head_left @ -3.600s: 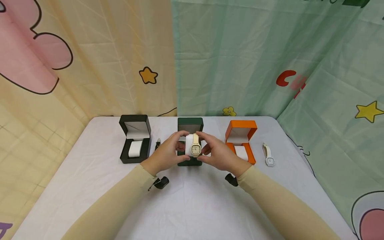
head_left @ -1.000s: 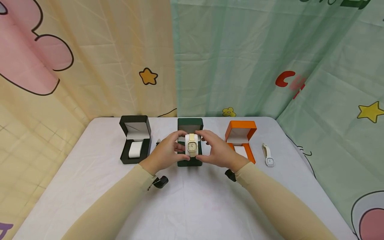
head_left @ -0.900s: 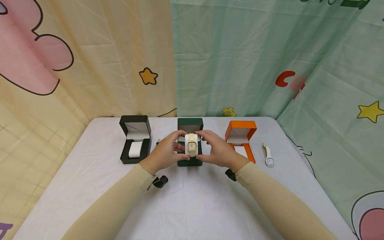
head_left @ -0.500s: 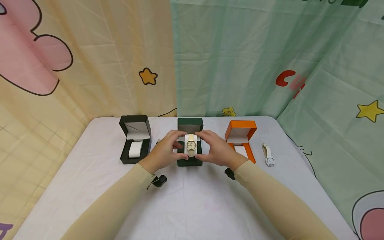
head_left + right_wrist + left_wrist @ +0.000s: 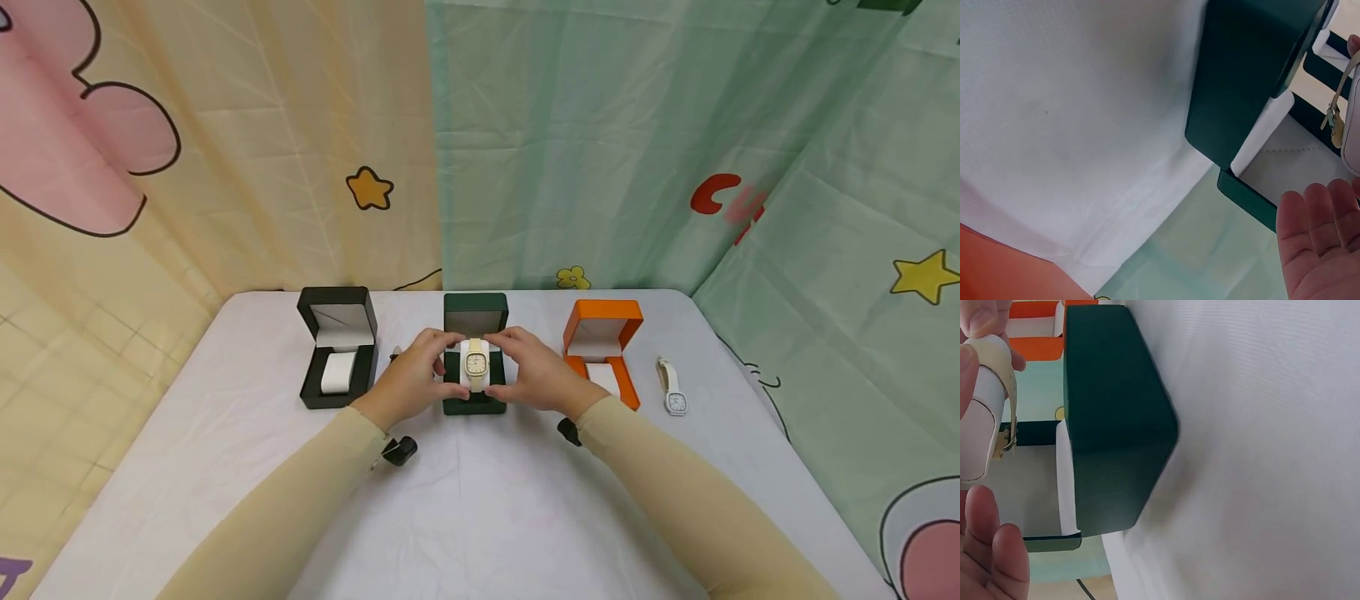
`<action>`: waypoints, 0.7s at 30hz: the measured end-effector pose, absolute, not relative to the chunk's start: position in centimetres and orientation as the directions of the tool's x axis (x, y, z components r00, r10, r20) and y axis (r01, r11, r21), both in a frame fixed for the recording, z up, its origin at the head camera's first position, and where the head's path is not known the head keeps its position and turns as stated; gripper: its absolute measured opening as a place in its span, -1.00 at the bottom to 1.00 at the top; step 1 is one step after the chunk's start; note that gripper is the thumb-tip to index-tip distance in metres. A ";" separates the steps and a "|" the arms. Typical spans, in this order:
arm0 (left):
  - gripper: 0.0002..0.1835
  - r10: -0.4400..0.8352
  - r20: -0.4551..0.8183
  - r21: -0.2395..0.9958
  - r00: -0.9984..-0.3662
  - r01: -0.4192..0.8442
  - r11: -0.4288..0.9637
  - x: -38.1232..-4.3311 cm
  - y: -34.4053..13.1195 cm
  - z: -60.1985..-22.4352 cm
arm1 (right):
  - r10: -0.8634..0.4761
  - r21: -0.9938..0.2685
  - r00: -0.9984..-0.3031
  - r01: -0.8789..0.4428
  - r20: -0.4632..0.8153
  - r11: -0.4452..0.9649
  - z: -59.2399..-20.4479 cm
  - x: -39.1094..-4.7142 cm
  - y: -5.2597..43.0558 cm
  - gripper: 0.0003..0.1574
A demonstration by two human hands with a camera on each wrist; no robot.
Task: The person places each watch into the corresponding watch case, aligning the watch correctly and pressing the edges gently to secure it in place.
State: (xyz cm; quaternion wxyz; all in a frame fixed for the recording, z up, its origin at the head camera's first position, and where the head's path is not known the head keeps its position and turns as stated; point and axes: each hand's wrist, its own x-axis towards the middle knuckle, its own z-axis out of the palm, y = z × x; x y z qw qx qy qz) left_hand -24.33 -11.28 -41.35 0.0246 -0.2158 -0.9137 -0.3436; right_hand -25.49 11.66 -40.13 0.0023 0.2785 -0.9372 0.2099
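A cream wristwatch [image 5: 476,364] is wrapped round the middle of a white watch cushion [image 5: 977,422], its dial facing me. My left hand [image 5: 411,379] pinches the cushion's left end between thumb and forefinger. At the other end, my right hand [image 5: 546,377] grips it likewise. Both hold it just above the open green watch box [image 5: 476,407]. The left wrist view shows the strap's buckle hanging at the cushion's underside. Spare fingers [image 5: 1316,234] of the right hand extend away from the cushion in the right wrist view.
An open black watch box [image 5: 337,400] stands left and an open orange one [image 5: 603,312] right, each with a white cushion. A white watch [image 5: 672,390] lies at far right. A dark-strapped watch [image 5: 395,353] is mostly hidden behind the left hand. White cloth covers the table [image 5: 480,517].
Since the oldest frame the watch has shifted from the cushion's right side to its middle. Over the last second both hands and the cushion have drifted slightly left.
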 end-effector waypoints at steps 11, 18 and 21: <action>-0.12 0.360 0.132 0.610 -0.924 0.362 0.705 -24.7 -11.2 -41.9 | -0.520 -0.401 -0.850 -0.507 0.085 0.763 -40.9 -26.0 11.4 0.01; -0.11 0.343 0.110 0.598 -0.933 0.337 0.727 -24.9 -11.1 -42.4 | -0.518 -0.405 -0.852 -0.500 0.072 0.765 -41.6 -26.2 11.3 0.00; -0.10 0.342 0.110 0.587 -0.933 0.339 0.735 -24.9 -11.1 -42.7 | -0.521 -0.398 -0.850 -0.504 0.073 0.766 -41.8 -26.3 11.3 0.01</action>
